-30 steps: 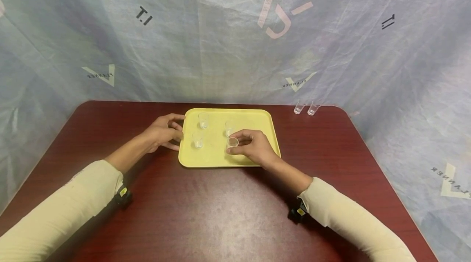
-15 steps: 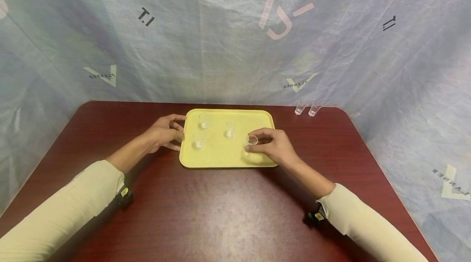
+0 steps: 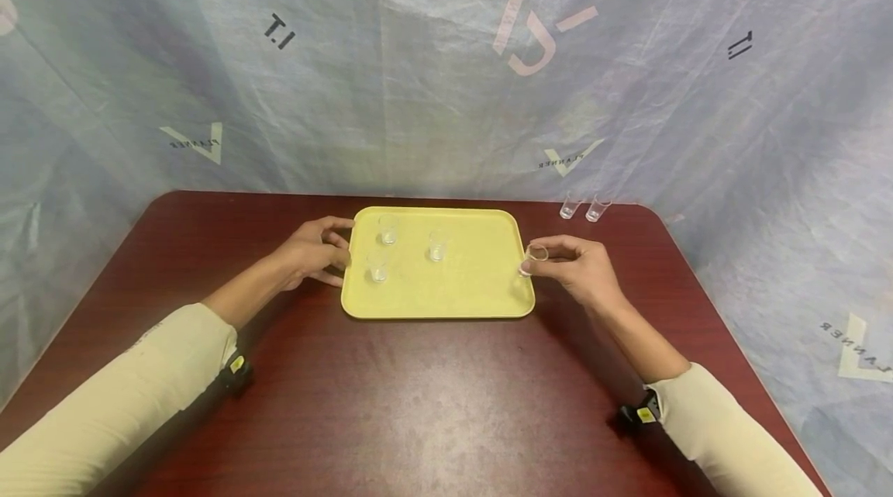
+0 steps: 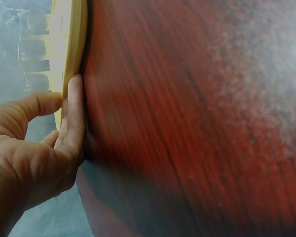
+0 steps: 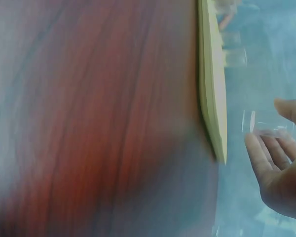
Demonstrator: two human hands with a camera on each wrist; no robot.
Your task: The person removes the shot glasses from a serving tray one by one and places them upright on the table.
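A yellow tray [image 3: 446, 295] lies on the dark red table, with three small clear shot glasses on its left and middle part: one at the back left [image 3: 387, 232], one at the front left [image 3: 377, 270], one in the middle [image 3: 437, 247]. My left hand [image 3: 310, 253] grips the tray's left edge, thumb above and fingers against its side in the left wrist view. My right hand [image 3: 586, 272] pinches another shot glass [image 3: 536, 255] between thumb and fingers, raised above the tray's right edge. In the right wrist view this held glass [image 5: 261, 123] is apart from the tray.
Two more clear glasses [image 3: 570, 207] stand at the table's back right corner. A printed grey sheet [image 3: 446, 94] hangs behind the table and at both sides. The table's [image 3: 418, 404] bare wood stretches in front of the tray.
My right hand has lifted a shot glass from beside the middle one and carried it right, to the tray's right edge. The left hand and tray stay in place.
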